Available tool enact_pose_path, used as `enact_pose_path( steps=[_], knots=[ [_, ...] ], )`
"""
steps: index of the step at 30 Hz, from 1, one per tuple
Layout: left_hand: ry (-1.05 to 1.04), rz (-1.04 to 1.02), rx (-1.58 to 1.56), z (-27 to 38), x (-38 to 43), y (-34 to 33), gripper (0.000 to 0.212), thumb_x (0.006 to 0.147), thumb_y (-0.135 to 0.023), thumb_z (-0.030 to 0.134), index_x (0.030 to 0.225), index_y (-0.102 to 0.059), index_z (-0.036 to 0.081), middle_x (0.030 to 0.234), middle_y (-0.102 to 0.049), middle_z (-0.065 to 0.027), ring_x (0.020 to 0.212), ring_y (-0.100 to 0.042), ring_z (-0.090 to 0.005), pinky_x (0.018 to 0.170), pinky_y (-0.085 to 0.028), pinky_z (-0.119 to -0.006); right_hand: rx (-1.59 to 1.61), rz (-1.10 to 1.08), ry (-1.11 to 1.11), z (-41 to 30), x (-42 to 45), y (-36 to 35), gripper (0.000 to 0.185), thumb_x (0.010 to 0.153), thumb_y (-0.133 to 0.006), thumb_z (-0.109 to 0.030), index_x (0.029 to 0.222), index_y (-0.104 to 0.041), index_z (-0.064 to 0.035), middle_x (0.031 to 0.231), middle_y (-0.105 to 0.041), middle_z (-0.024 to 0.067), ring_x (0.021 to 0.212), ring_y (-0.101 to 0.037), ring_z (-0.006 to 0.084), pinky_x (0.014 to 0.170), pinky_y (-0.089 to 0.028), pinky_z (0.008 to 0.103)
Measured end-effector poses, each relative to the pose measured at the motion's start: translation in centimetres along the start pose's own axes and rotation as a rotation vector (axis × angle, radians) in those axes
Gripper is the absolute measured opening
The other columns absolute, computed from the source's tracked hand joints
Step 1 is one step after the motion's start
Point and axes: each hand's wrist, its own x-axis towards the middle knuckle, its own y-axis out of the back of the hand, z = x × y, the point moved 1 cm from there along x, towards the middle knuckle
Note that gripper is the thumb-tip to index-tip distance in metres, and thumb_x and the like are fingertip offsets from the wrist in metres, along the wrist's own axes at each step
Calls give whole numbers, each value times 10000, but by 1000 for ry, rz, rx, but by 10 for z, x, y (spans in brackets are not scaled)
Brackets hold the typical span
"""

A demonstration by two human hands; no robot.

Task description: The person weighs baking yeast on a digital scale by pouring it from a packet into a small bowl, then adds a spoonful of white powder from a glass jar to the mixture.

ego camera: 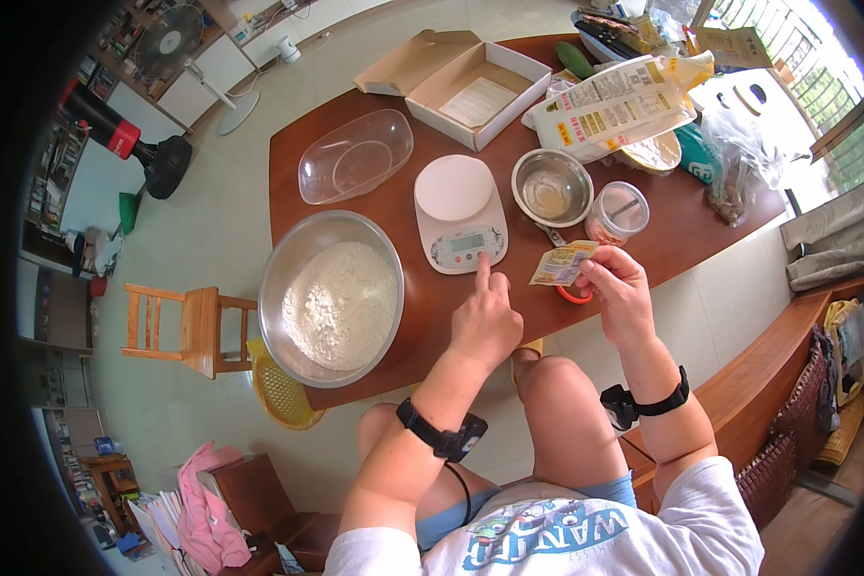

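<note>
My left hand (487,317) reaches to the white digital kitchen scale (461,214), its index fingertip on a button below the lit display; it holds nothing. In my right hand (618,288) a small printed foil sachet (563,263) is pinched between thumb and fingers, over the table edge. Partly under that hand lies a red-handled tool (574,295), likely scissors. Left of the scale stands a large steel bowl (396,302) with white flour (342,306). Right of the scale are a small steel bowl (520,189) with some pale powder and a clear lidded jar (621,209).
A clear plastic tray (356,156), an open cardboard box (475,93), a large flour bag (615,108), a green vegetable (574,60) and plastic bags (745,147) lie farther back on the brown table (432,317). A wooden chair (200,331) and yellow basket (282,392) stand at the left.
</note>
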Motion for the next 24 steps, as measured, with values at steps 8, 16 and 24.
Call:
enact_pose_path(
  steps=[8,16,24],
  knots=[
    [-77,-96,-130,19,-20,7,243,842,-571,112,1071,-538,36,1297,-546,-234,1047,-622,-410,885,-515,-457,-36,11,-16,-4,8,0,64,918,-666,-61,969,-665,-22,822,-656,7,725,-598,72,649,-489,218],
    [-141,-291,-374,14,-27,10,167,859,-577,127,1000,-601,39,1008,-672,-156,949,-638,-362,837,-508,-444,-229,-47,23,-10,58,-26,67,895,-675,-75,940,-651,-31,776,-622,-12,695,-582,61,610,-470,212],
    [-163,-233,-539,-13,-23,10,151,877,-584,131,985,-618,31,959,-681,-168,892,-652,-355,794,-518,-425,-455,-78,80,11,119,-68,68,855,-685,-53,886,-628,-35,713,-596,-12,640,-567,65,576,-454,217]
  ],
)
